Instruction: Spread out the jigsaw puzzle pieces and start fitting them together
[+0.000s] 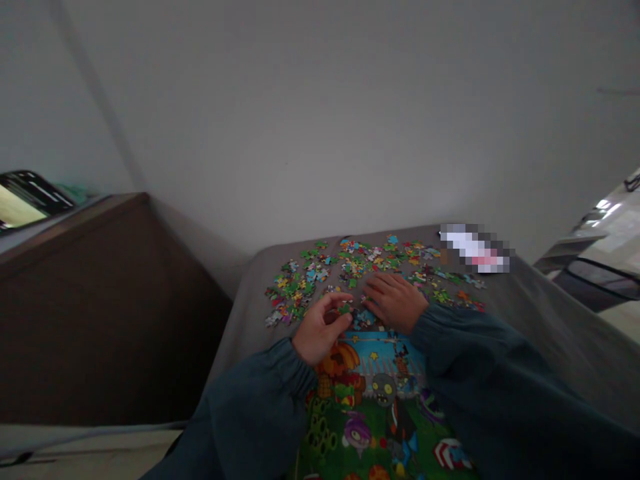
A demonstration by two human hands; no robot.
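A green piece pinched in my left hand, at the top edge of the picture.

My left hand [320,328] clamps 1 green puzzle piece [344,309] just left of my right hand [395,300], which lies flat and holds nothing above the finished picture [373,400]; loose pieces [350,267] spread beyond both on the grey table [525,320].

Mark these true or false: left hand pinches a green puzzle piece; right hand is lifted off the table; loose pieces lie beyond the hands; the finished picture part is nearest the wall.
1. The left hand pinches a green puzzle piece: true.
2. The right hand is lifted: false, it rests flat among the pieces.
3. Loose pieces lie beyond the hands: true.
4. The assembled picture is nearest the wall: false, it lies nearest the person.
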